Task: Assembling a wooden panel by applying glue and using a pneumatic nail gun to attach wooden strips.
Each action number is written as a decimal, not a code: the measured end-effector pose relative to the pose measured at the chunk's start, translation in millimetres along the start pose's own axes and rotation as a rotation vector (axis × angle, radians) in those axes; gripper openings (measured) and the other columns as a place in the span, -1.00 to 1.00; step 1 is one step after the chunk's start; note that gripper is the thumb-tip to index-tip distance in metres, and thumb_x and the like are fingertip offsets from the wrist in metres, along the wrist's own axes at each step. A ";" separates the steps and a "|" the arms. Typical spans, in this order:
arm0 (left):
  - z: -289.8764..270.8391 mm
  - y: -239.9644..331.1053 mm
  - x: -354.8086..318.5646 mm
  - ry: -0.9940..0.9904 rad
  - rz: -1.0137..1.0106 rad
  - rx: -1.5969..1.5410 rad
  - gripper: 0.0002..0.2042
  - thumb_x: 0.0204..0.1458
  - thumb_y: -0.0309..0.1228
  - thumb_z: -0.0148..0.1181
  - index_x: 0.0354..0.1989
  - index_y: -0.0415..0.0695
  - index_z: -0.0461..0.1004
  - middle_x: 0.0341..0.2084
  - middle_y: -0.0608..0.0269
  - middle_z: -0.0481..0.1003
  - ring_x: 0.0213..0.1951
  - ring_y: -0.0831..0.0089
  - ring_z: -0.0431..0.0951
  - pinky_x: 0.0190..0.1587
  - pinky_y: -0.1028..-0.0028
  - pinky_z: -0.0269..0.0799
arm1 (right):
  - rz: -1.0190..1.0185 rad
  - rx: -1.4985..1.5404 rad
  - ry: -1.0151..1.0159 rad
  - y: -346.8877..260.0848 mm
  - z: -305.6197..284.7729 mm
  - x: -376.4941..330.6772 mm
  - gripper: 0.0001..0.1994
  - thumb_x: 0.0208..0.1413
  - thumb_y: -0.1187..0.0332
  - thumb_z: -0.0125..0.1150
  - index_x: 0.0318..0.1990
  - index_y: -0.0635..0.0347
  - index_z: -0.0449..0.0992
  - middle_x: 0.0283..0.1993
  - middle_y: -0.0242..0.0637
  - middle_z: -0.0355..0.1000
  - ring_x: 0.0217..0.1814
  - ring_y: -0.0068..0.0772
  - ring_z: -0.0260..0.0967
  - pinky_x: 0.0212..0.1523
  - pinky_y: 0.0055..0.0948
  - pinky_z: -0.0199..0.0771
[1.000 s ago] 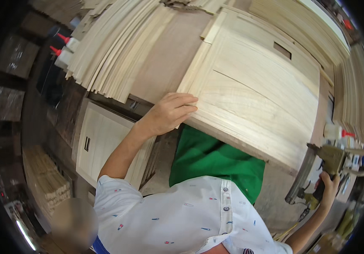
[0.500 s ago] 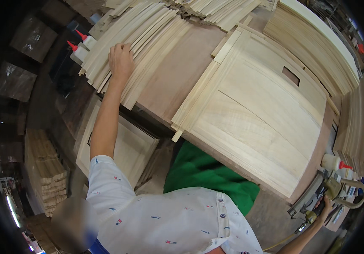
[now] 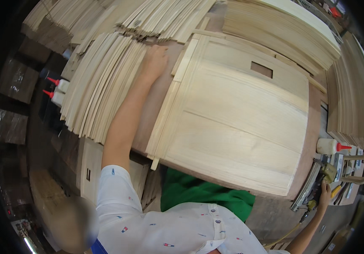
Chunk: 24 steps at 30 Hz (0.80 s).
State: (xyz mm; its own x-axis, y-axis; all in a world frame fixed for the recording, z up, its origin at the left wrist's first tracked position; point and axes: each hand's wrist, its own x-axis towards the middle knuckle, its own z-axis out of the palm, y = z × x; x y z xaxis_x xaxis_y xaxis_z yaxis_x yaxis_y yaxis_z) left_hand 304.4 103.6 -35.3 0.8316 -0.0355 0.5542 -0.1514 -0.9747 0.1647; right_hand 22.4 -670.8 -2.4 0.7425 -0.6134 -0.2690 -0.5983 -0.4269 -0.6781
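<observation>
My left hand (image 3: 156, 60) reaches to the far right end of a row of thin wooden strips (image 3: 106, 80), above the brown board under them. Its fingers are curled down, and whatever lies under them is hidden. At the far right of the bench, my right hand (image 3: 325, 194) is closed round the handle of a nail gun (image 3: 329, 172) with a yellow air hose. Between my hands lies a pale wooden door panel (image 3: 241, 116) with a small rectangular cut-out, with framing strips (image 3: 167, 112) along its left edge.
Stacked wooden boards (image 3: 275, 29) stand behind the panel, and another stack (image 3: 349, 93) is to the right. A white glue bottle (image 3: 326, 146) with a red tip sits near the nail gun. Two more glue bottles (image 3: 58, 98) stand left of the strips. A green cloth (image 3: 203, 194) hangs before me.
My left hand has moved from the near left part of the strips to their far right end. The view has shifted; my right hand still holds the nail gun at the right.
</observation>
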 end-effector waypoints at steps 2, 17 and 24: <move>24.8 19.2 26.9 -0.014 -0.031 -0.041 -0.73 -0.06 -0.41 0.22 -0.15 -0.21 0.55 -0.21 0.01 0.51 -0.08 0.03 0.45 0.00 0.17 0.36 | -0.120 -0.265 0.029 8.2 0.1 4.9 -0.47 0.23 0.01 0.09 0.01 0.42 0.45 -0.26 -0.10 0.47 -0.28 -0.29 0.36 -0.22 -0.34 0.36; 45.5 42.8 124.0 -0.461 -0.101 0.273 -0.66 -0.08 -0.22 0.21 -0.34 -0.32 0.60 -0.44 -0.21 0.57 -0.27 -0.01 0.62 -0.15 0.15 0.52 | -0.182 -0.288 0.141 -0.6 6.3 -18.6 -0.44 0.24 0.11 0.09 0.10 0.58 0.35 0.01 0.13 0.44 0.06 -0.13 0.36 0.12 -0.31 0.27; 14.2 6.3 99.3 -0.303 -0.462 -0.131 -0.66 0.02 -0.26 0.03 -0.40 -0.35 0.57 -0.44 -0.12 0.59 -0.38 0.16 0.64 -0.25 0.26 0.54 | -0.252 -0.402 0.165 -6.4 16.2 -13.6 -0.50 0.25 0.17 0.09 0.14 0.48 0.36 0.04 0.07 0.43 0.06 -0.12 0.38 0.10 -0.29 0.30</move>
State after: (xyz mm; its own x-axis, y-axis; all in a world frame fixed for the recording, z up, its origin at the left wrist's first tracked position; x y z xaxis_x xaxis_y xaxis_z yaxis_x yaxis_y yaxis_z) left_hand 393.6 90.8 9.2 0.9404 0.3077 0.1448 0.2159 -0.8692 0.4449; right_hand 21.0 -649.0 -5.4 0.8409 -0.5412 0.0033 -0.4991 -0.7778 -0.3820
